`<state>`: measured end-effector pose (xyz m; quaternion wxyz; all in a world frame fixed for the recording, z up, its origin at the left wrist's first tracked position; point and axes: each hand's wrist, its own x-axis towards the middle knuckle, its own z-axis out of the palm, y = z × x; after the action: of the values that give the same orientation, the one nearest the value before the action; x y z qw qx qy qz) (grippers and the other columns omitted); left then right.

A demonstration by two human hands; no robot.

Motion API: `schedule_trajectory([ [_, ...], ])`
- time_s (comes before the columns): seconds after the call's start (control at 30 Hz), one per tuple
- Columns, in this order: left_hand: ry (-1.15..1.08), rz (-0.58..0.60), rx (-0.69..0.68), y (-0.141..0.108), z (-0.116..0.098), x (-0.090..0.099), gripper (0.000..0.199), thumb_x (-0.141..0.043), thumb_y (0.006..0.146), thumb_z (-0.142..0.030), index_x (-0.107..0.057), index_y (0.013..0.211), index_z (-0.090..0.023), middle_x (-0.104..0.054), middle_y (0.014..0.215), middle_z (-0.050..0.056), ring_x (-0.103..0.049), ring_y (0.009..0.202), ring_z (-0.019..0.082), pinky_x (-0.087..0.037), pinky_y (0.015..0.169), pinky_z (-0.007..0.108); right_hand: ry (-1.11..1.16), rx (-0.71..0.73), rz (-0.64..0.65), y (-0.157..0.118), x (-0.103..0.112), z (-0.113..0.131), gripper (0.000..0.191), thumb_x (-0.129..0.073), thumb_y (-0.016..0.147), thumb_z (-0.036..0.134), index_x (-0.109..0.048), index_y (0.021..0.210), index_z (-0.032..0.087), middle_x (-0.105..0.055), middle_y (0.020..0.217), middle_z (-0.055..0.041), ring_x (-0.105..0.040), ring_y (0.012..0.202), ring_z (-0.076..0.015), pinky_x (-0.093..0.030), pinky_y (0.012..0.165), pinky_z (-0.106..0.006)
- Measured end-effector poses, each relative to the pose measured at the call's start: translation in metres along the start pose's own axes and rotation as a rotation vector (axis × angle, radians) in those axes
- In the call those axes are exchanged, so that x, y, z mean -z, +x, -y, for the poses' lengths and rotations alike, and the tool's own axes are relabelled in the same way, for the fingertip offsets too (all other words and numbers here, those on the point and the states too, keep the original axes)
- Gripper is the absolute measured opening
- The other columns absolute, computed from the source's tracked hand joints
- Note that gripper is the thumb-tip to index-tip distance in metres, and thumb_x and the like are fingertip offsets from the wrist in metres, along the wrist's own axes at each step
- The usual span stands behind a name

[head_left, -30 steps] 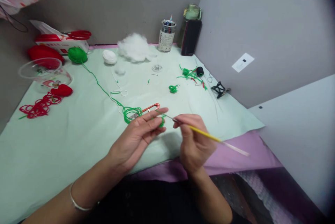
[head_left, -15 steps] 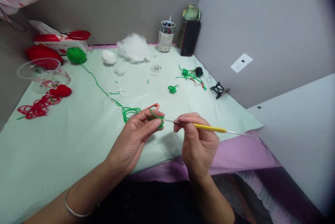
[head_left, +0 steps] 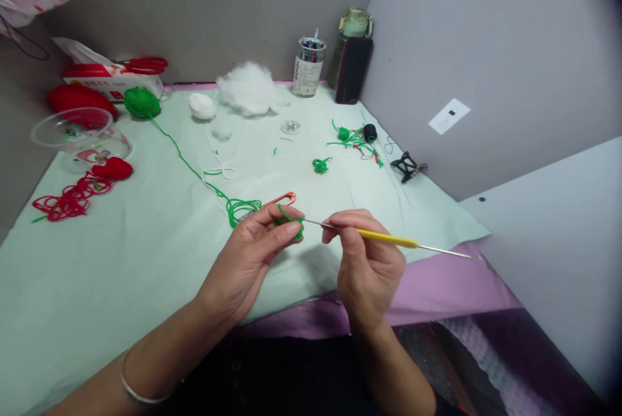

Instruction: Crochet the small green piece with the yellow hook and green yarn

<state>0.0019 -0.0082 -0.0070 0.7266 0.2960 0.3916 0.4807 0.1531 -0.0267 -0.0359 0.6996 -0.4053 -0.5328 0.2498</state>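
Between the thumb and fingers of my left hand (head_left: 257, 241) is a small green crochet piece (head_left: 299, 232), mostly covered by the fingers. My right hand (head_left: 367, 260) is closed around a crochet hook (head_left: 386, 237) with a yellow handle and thin metal ends. The hook's left tip meets the green piece at my left fingertips; the exact stitch is hidden. Loose loops of green yarn (head_left: 238, 210) lie just behind my left hand, and a strand runs back to a green yarn ball (head_left: 142, 103). An orange-handled tool (head_left: 286, 197) lies partly behind my left fingers.
Red yarn (head_left: 65, 199) and a clear plastic cup (head_left: 82, 144) are at the left. White stuffing (head_left: 250, 89) and a white yarn ball (head_left: 201, 106) lie at the back. Green scraps (head_left: 344, 135), a black thread spool (head_left: 370, 133) and a black clip (head_left: 407, 166) sit at the right.
The hook has tilted slightly, its right end a little lower, and its left end has shifted slightly up at the green piece. My left hand stays almost still.
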Motion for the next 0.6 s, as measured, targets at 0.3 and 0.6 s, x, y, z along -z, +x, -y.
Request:
schedule_trajectory([
  [0.3, 0.035, -0.006, -0.009, -0.0014, -0.0017, -0.0011, 0.008, -0.091, 0.08, -0.024, -0.084, 0.084, -0.023, -0.07, 0.129, 0.004, -0.058, 0.109, 0.019, -0.049, 0.092, 0.029, -0.003, 0.007, 0.017, 0.0, 0.0015, 0.0039, 0.016, -0.066, 0.103, 0.024, -0.08, 0.104, 0.028, -0.075, 0.088, -0.0028, -0.067, 0.074, -0.0176, -0.056, 0.064, -0.034],
  [0.6, 0.045, -0.017, -0.024, -0.0006, -0.0013, -0.0018, 0.01, -0.092, 0.078, -0.025, -0.084, 0.082, -0.023, -0.071, 0.126, 0.004, -0.058, 0.103, 0.018, -0.048, 0.093, 0.03, -0.037, 0.012, 0.016, 0.0003, 0.0015, 0.002, 0.017, -0.065, 0.104, 0.023, -0.081, 0.104, 0.028, -0.074, 0.087, -0.0021, -0.067, 0.074, -0.0171, -0.056, 0.064, -0.033],
])
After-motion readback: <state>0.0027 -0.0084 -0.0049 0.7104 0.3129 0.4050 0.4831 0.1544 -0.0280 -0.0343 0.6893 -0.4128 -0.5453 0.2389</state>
